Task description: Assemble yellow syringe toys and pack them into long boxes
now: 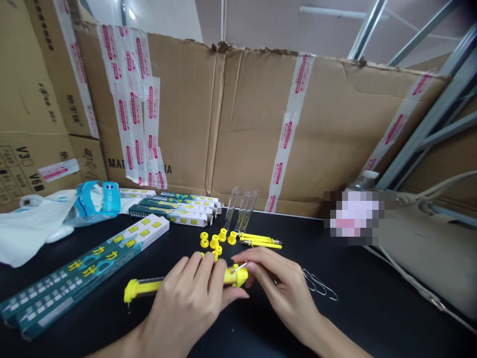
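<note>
My left hand point(188, 293) is wrapped round a yellow tubular spring scale point(147, 286), which lies almost level just above the black table. A small hook hangs from the scale's left end. At the other end, my right hand point(285, 286) pinches a thin metal wire piece point(239, 267) between thumb and index finger, against the yellow end cap. Whether the wire passes into the cap cannot be made out. Beyond my hands lie several yellow caps point(214, 242) and yellow rods with metal ends point(261, 240). Clear tubes point(243, 211) stand upright behind them. Loose metal hooks point(321, 286) lie right of my right hand.
Long green and white boxes point(93, 266) lie at the left, with more boxes point(179, 209) stacked behind. A blue tissue pack point(97, 201) and white plastic bag point(37, 223) sit far left. Cardboard point(246, 114) walls the back. A bottle point(368, 179) and cables point(402, 278) are at right.
</note>
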### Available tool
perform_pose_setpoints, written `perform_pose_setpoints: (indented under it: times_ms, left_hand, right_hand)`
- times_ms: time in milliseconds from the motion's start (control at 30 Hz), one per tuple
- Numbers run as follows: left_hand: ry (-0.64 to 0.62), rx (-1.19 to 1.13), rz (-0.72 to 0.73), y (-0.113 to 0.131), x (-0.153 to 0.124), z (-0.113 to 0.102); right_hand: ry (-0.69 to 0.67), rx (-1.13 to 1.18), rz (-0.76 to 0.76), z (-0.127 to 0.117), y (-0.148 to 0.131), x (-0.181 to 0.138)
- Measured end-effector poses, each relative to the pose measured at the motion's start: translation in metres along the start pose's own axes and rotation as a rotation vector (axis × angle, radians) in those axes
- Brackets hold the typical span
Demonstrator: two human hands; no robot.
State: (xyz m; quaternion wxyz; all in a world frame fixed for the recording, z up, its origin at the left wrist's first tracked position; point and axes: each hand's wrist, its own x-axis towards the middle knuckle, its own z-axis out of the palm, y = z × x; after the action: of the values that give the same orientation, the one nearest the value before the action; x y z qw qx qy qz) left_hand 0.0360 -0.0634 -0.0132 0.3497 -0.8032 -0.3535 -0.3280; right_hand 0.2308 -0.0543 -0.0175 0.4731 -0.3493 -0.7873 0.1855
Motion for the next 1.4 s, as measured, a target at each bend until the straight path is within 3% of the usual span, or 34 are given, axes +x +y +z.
perform_pose_setpoints:
  times_ms: [167, 433, 600, 967, 1167, 1300, 1400]
  left_hand:
    - [-0.018, 0.024, 0.008, -0.004, 0.003, -0.002]
    - [0.007, 0.004, 0.059, -0.011, 0.005, -0.004]
    - [-0.004, -0.018, 0.065, -0.01, 0.004, -0.004]
    - [-0.08, -0.069, 0.018, -0.008, 0.001, 0.002]
    - [-0.16, -0.091, 0.055, -0.01, 0.001, 0.005]
    - [-0.252, -0.047, -0.047, -0.02, 0.003, 0.007]
    - [-0.409, 0.017, -0.133, -0.032, 0.008, 0.006]
  right_hand:
    - [0.013, -0.021, -0.053, -0.003, -0.007, 0.001]
    - [-0.108, 0.108, 0.178, 0.009, -0.007, 0.001]
    - [-0.15, 0.01, 0.117, 0.013, -0.007, 0.0]
    - [-0.086, -0.028, 0.041, 0.022, -0.006, -0.007]
    - [-0.06, -0.045, 0.072, 0.023, -0.007, -0.002]
    - [-0.035, -0.003, 0.153, 0.014, -0.006, 0.006]
    - [0.057, 0.123, 0.254, 0.003, 0.001, 0.012]
